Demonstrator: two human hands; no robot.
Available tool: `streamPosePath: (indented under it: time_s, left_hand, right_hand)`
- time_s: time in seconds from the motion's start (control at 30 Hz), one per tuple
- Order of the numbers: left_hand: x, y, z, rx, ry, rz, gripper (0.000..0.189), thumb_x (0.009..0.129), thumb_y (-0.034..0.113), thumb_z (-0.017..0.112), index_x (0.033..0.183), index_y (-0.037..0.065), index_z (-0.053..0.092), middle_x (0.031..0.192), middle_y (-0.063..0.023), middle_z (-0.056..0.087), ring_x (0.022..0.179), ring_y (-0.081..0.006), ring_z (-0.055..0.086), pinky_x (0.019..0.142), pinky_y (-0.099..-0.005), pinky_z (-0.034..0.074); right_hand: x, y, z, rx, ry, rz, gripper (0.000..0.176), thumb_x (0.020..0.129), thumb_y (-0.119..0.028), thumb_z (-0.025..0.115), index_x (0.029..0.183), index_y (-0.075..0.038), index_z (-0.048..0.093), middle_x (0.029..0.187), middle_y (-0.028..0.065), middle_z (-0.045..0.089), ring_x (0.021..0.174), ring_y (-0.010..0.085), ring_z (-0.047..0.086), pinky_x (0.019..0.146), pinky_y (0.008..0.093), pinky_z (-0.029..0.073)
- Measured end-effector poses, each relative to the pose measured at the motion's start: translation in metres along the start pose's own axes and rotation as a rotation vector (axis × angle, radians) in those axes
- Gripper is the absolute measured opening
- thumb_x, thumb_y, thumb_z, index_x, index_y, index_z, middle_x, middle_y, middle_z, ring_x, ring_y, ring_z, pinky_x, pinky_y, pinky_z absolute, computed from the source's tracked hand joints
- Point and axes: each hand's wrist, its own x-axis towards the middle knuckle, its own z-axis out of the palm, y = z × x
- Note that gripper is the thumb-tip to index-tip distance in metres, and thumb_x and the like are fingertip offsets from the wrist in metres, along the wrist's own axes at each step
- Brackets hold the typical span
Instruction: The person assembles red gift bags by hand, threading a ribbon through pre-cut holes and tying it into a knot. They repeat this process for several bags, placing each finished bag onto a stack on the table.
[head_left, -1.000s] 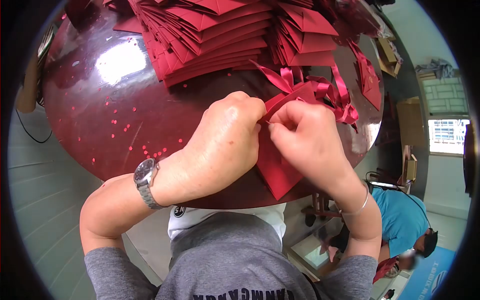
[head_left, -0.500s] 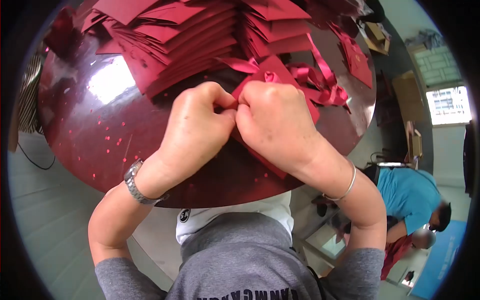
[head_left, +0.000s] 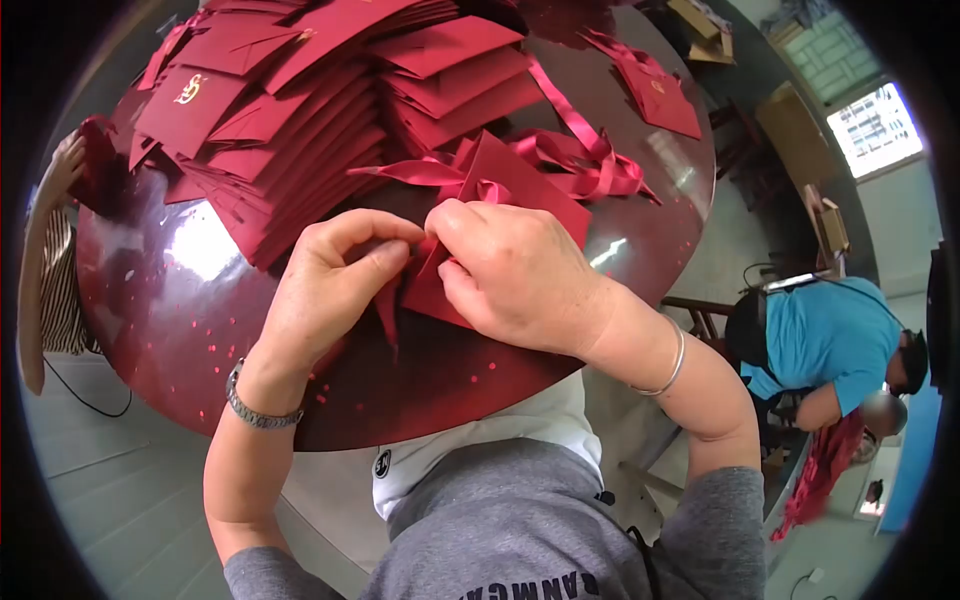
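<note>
A red paper gift bag (head_left: 540, 195) lies tilted on the table before me, with a red ribbon (head_left: 412, 173) looped at its upper edge. My right hand (head_left: 520, 270) is closed over the bag's near side, its fingers curled on the ribbon. Thumb and forefinger of my left hand (head_left: 335, 285) pinch together just left of it, on the ribbon. A pointed ribbon end (head_left: 388, 315) hangs below the left fingertips. Part of the ribbon is hidden behind the right knuckles.
Stacks of red paper bags (head_left: 300, 120) cover the far side of the round glossy table (head_left: 150, 300). Loose ribbon (head_left: 600, 175) lies to the right, near another bag (head_left: 655, 95). A person's arm (head_left: 50, 220) reaches in at left; a person in blue (head_left: 830, 335) bends over at right.
My hands have drawn slightly apart, the left opening a gap from the right, and a ribbon end now shows beneath it. The view has shifted; another person's arm appears at left.
</note>
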Motion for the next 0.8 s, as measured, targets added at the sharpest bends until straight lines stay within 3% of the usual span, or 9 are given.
streamPosePath:
  time_s: [0.03, 0.1, 0.3, 0.37, 0.47, 0.53, 0.63, 0.67, 0.8]
  left_hand:
    - [0.002, 0.000, 0.000, 0.004, -0.006, -0.010, 0.013, 0.089, 0.001, 0.061, 0.099, -0.004, 0.068, 0.094, -0.0036, 0.066, 0.082, -0.0101, 0.060, 0.074, -0.0260, 0.049]
    - [0.004, -0.001, -0.003, 0.205, -0.175, 0.270, 0.015, 0.085, -0.002, 0.062, 0.099, -0.004, 0.068, 0.096, -0.0070, 0.065, 0.085, -0.0133, 0.061, 0.074, -0.0266, 0.049]
    - [0.004, 0.003, 0.007, 0.408, -0.126, 0.361, 0.018, 0.071, -0.010, 0.061, 0.087, -0.004, 0.064, 0.093, -0.0128, 0.060, 0.082, -0.0266, 0.061, 0.070, -0.0320, 0.048]
    - [0.008, -0.001, 0.004, 0.441, -0.156, 0.402, 0.015, 0.072, -0.009, 0.059, 0.086, -0.004, 0.062, 0.090, -0.0144, 0.058, 0.081, -0.0294, 0.060, 0.069, -0.0341, 0.048]
    - [0.004, 0.000, 0.000, 0.447, -0.138, 0.372, 0.013, 0.075, -0.008, 0.056, 0.087, -0.004, 0.058, 0.089, -0.0152, 0.055, 0.080, -0.0312, 0.057, 0.072, -0.0360, 0.047]
    - [0.002, 0.002, -0.003, 0.441, -0.154, 0.308, 0.011, 0.077, -0.007, 0.055, 0.087, -0.004, 0.057, 0.090, -0.0147, 0.054, 0.082, -0.0303, 0.056, 0.076, -0.0353, 0.046]
    - [0.003, 0.000, -0.004, 0.440, -0.155, 0.295, 0.010, 0.077, -0.007, 0.056, 0.087, -0.004, 0.057, 0.090, -0.0142, 0.054, 0.083, -0.0300, 0.056, 0.076, -0.0347, 0.046]
    - [0.004, 0.000, -0.004, 0.447, -0.154, 0.294, 0.010, 0.077, -0.007, 0.056, 0.087, -0.004, 0.057, 0.090, -0.0142, 0.054, 0.083, -0.0300, 0.056, 0.076, -0.0347, 0.046]
    - [0.000, 0.003, -0.005, 0.496, -0.131, 0.267, 0.008, 0.077, -0.006, 0.057, 0.084, -0.004, 0.058, 0.090, -0.0138, 0.055, 0.084, -0.0297, 0.056, 0.077, -0.0349, 0.046]
  right_hand:
    - [-0.003, -0.002, 0.000, 0.008, 0.002, 0.009, 0.017, 0.077, -0.004, 0.061, 0.093, -0.003, 0.053, 0.076, 0.0133, 0.059, 0.073, 0.0317, 0.063, 0.064, 0.0408, 0.051]
    - [-0.004, -0.006, -0.001, 0.004, 0.088, -0.021, 0.020, 0.076, -0.004, 0.062, 0.093, -0.003, 0.052, 0.075, 0.0123, 0.058, 0.072, 0.0314, 0.062, 0.063, 0.0401, 0.051]
    - [-0.011, -0.006, 0.006, 0.044, 0.161, -0.107, 0.027, 0.073, -0.002, 0.064, 0.097, -0.002, 0.054, 0.082, 0.0122, 0.060, 0.075, 0.0314, 0.064, 0.065, 0.0392, 0.052]
    - [-0.017, -0.007, 0.001, 0.049, 0.109, -0.081, 0.038, 0.072, 0.000, 0.069, 0.108, 0.000, 0.058, 0.099, 0.0161, 0.063, 0.087, 0.0322, 0.064, 0.075, 0.0376, 0.053]
    - [-0.035, -0.008, -0.015, -0.050, 0.366, -0.126, 0.041, 0.074, 0.001, 0.071, 0.113, 0.002, 0.057, 0.108, 0.0178, 0.061, 0.095, 0.0308, 0.060, 0.085, 0.0376, 0.049]
    - [-0.067, 0.008, -0.006, 0.011, 0.464, 0.016, 0.040, 0.078, -0.001, 0.070, 0.115, 0.003, 0.055, 0.112, 0.0172, 0.058, 0.097, 0.0301, 0.058, 0.088, 0.0373, 0.047]
    - [-0.085, 0.007, 0.010, 0.001, 0.263, 0.111, 0.048, 0.081, -0.015, 0.075, 0.118, 0.003, 0.052, 0.114, 0.0189, 0.056, 0.103, 0.0328, 0.056, 0.092, 0.0400, 0.046]
    - [-0.089, 0.006, 0.012, -0.090, 0.172, 0.135, 0.063, 0.078, -0.024, 0.080, 0.124, 0.003, 0.047, 0.119, 0.0196, 0.053, 0.109, 0.0338, 0.053, 0.094, 0.0421, 0.044]
    - [-0.089, 0.004, 0.017, -0.021, 0.184, 0.333, 0.091, 0.073, -0.027, 0.083, 0.140, 0.006, 0.031, 0.132, 0.0218, 0.045, 0.119, 0.0370, 0.047, 0.100, 0.0452, 0.041]
